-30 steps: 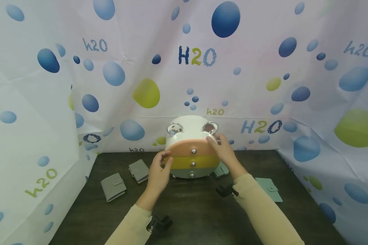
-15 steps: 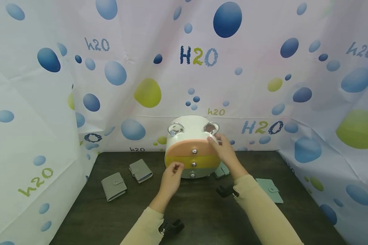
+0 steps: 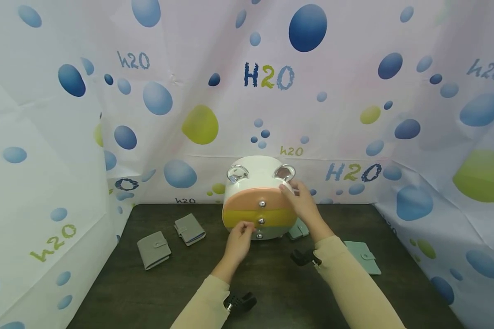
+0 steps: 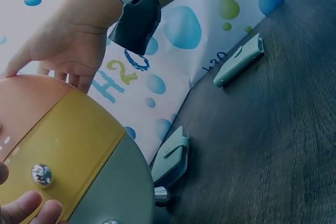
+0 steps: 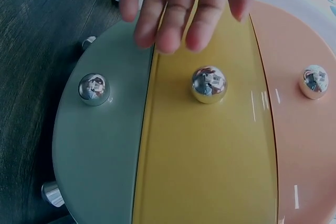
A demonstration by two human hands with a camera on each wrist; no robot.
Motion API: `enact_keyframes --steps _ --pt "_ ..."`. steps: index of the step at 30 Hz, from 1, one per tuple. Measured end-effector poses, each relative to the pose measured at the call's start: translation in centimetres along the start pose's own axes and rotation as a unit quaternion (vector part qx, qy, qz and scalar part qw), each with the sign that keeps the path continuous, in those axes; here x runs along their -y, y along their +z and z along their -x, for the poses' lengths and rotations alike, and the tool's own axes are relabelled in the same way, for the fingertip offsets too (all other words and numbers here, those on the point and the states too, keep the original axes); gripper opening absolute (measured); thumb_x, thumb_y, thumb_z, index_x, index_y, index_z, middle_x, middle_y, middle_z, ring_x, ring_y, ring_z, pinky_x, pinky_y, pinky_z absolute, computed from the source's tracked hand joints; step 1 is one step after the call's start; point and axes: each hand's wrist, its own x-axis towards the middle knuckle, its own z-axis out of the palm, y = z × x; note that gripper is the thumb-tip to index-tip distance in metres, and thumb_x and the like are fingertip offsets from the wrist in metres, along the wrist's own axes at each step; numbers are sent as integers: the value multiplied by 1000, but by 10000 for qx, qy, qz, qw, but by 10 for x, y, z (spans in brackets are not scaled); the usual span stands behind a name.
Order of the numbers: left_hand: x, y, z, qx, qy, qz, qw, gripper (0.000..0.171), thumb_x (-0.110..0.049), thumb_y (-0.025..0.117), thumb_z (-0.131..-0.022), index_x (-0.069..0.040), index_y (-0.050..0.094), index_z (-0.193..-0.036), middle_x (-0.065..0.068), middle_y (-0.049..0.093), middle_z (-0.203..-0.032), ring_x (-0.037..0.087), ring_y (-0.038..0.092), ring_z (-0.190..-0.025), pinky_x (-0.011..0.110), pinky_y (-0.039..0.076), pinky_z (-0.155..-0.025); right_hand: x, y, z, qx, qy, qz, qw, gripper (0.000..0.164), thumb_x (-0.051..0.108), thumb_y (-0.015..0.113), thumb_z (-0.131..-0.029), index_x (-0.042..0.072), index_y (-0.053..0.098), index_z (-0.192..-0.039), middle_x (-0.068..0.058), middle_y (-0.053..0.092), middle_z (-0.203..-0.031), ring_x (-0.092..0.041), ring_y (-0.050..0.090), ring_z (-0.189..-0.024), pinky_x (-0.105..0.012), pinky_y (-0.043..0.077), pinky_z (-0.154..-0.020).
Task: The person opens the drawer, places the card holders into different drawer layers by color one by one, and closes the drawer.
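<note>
A rounded desktop drawer box (image 3: 255, 164) stands at the back of the table, white on top with two silver ear shapes. Its front has peach, yellow (image 5: 210, 150) and green drawers, all shut, each with a round silver knob. In the head view my left hand (image 3: 239, 240) is in front of the lower drawers. Its fingers (image 5: 173, 19) are spread near the yellow drawer's knob (image 5: 209, 84), apart from it in the right wrist view, holding nothing. My right hand (image 3: 303, 203) rests against the box's upper right side, thumb at the front edge, fingers (image 4: 73, 77) along the side.
Two grey snap wallets (image 3: 153, 250) lie at the left of the dark table (image 3: 280, 283). One mint wallet (image 3: 298, 229) lies beside the box, partly hidden, and another (image 3: 362, 257) farther right. A patterned cloth (image 3: 230, 91) hangs behind the table.
My left hand has left the box's left side and moved right and slightly down, toward the middle of the drawer fronts. The right hand stays on the box's right side.
</note>
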Motion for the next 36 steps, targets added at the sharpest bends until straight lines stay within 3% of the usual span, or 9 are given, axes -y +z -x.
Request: enact_keyframes --steps 6,17,22,27,36 --pt "4 7 -4 77 -64 -19 9999 40 -38 49 -105 -3 68 -100 9 72 -99 25 64 -98 42 49 -84 2 1 1 -28 16 -74 10000 87 69 50 -94 4 36 -151 -21 34 -155 -44 39 -137 -60 35 -109" --pt "5 15 -9 211 -329 -163 9991 56 -51 42 -104 -5 74 -103 4 76 -94 27 68 -96 46 51 -88 2 1 1 -30 9 -37 10000 88 69 50 -94 4 35 -152 -22 35 -155 -44 38 -138 -61 35 -109" --pt "0 18 -12 343 -244 -27 9991 56 -48 43 -105 -3 75 -104 6 76 -92 27 71 -92 42 54 -86 1 1 1 -63 -25 -40 10000 87 68 51 -94 4 36 -151 -22 36 -154 -44 39 -137 -60 36 -109" --pt "-3 23 -13 436 -253 284 9983 56 -47 45 -105 0 75 -104 10 76 -92 33 71 -95 47 55 -88 0 1 1 -86 -78 -124 9999 85 66 52 -94 3 36 -150 -21 37 -153 -43 40 -137 -59 37 -108" --pt "-8 29 -13 314 -257 621 9972 54 -41 47 -105 5 75 -100 15 76 -89 35 72 -92 52 55 -87 1 1 1 -94 -113 -99 9998 87 67 51 -94 2 36 -150 -21 37 -153 -44 40 -136 -60 37 -108"
